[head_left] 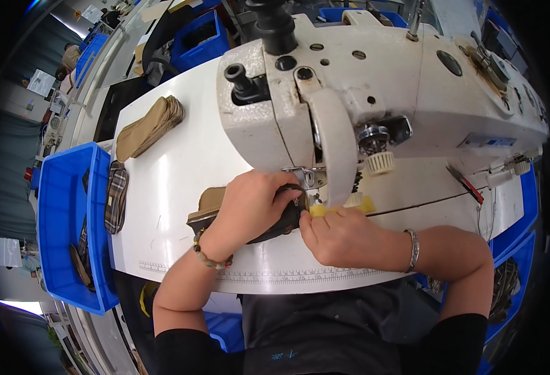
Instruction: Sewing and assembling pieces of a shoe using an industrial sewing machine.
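A sewing machine (287,106) with a worn white body stands over the white table. Beneath its needle area lies a dark fabric pouch piece (269,232) with a tan panel (211,200) and a zipper along one edge. My left hand (253,203) pinches the piece near the presser foot, thumb and forefinger closed on its edge. On the near right side of the foot, my right hand (344,236) is closed with its fingertips at the same edge. What lies inside the right fist is hidden.
Tan fabric pieces (150,128) lie stacked at the far left. A plaid pouch (116,197) rests beside a blue bin (69,162) on the left edge. Red-handled thread snips (467,185) lie right of the machine. A printed ruler (275,275) runs along the table's near edge.
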A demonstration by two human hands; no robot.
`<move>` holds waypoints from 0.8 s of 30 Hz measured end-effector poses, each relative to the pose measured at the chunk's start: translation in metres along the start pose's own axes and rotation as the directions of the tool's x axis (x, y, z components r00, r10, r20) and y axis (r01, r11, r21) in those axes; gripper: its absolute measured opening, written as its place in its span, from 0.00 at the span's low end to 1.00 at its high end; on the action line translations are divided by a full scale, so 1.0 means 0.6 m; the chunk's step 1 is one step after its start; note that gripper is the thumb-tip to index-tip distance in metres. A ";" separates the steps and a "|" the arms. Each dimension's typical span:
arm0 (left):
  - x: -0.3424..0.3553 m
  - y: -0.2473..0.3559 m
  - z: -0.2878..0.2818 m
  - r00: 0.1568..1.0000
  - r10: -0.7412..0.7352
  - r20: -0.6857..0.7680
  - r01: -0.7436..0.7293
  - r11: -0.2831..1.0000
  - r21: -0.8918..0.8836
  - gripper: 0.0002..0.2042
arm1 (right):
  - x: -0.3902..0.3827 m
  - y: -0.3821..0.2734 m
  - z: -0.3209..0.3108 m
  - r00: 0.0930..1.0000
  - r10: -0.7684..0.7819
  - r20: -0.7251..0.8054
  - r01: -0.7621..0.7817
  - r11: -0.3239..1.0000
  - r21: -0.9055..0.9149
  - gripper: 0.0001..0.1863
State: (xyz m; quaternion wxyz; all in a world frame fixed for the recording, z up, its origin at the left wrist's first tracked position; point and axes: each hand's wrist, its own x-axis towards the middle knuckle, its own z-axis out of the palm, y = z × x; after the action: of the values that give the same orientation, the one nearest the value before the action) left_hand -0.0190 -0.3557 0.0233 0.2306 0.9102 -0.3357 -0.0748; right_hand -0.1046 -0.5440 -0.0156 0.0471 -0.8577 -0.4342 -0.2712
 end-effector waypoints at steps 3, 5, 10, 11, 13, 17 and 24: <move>-0.001 0.001 0.007 1.000 -0.003 -0.029 0.004 0.999 0.036 0.07 | -0.002 -0.001 0.004 1.000 0.008 0.000 -0.008 1.000 -0.007 0.13; -0.003 -0.002 0.011 0.992 0.066 -0.104 -0.057 0.995 0.088 0.08 | -0.002 -0.003 0.004 1.000 0.005 -0.017 -0.005 1.000 -0.010 0.13; -0.001 -0.002 0.015 0.988 0.085 -0.133 -0.069 0.991 0.118 0.10 | -0.004 -0.009 0.005 0.999 0.042 -0.025 -0.044 0.997 -0.068 0.13; -0.001 -0.002 0.015 0.987 0.082 -0.140 -0.066 0.991 0.113 0.10 | -0.004 -0.010 0.005 0.999 0.042 -0.026 -0.044 0.997 -0.067 0.13; 0.000 0.000 0.014 0.988 0.073 -0.134 -0.057 0.991 0.118 0.10 | -0.003 -0.012 0.005 0.999 0.050 -0.016 -0.051 0.996 -0.078 0.14; 0.000 -0.001 0.016 0.990 0.055 -0.127 -0.038 0.991 0.131 0.11 | -0.002 -0.013 0.001 0.998 0.056 0.001 -0.056 0.996 -0.074 0.13; 0.003 0.003 0.015 0.990 0.052 -0.129 -0.035 0.991 0.130 0.11 | -0.001 -0.016 -0.006 0.994 0.083 0.072 -0.074 0.991 -0.115 0.12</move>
State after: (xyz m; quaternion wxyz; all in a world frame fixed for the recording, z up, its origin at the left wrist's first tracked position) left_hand -0.0212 -0.3617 0.0166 0.1954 0.9186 -0.3433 0.0123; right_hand -0.1136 -0.5396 -0.0144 -0.0075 -0.8852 -0.3858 -0.2601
